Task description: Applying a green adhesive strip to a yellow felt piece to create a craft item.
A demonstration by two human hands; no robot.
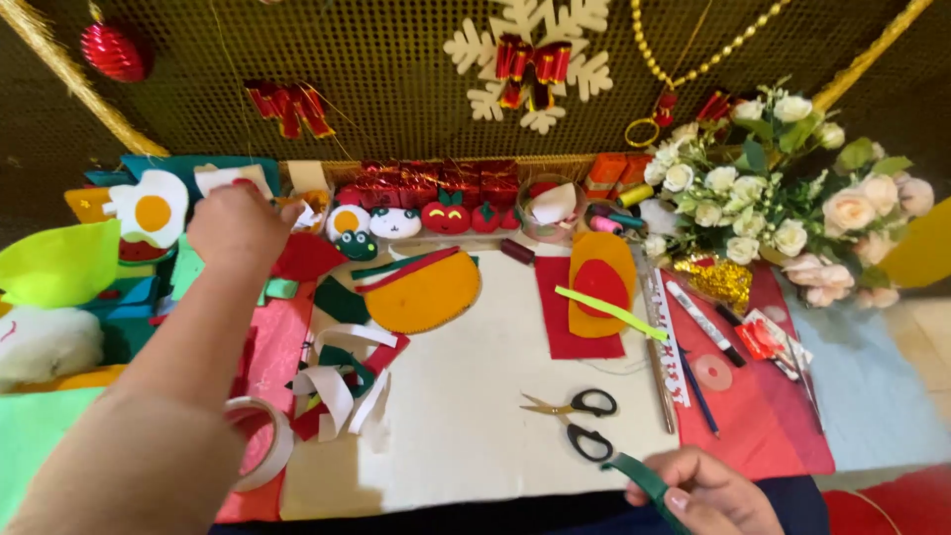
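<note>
My left hand (236, 222) reaches far out to the back left, fingers closed among felt pieces by a white felt scrap (230, 176); what it grips is hidden. My right hand (711, 492) is at the near edge, pinching a dark green felt strip (646, 482). Black-handled scissors (581, 420) lie open on the cream work sheet (466, 406), just left of my right hand. A yellow felt half-round with a red and green rim (424, 289) lies mid-sheet. A red felt rectangle (553, 319) carries an orange oval, a red oval and a lime strip (606, 309).
A tape roll (265, 443) and white and red felt offcuts (342, 384) lie near my left forearm. Small felt faces (396, 222) line the back. Artificial flowers (783, 198) stand at right, with pens (703, 322) and a ruler (670, 349) on red felt. Ornaments hang on the mesh wall.
</note>
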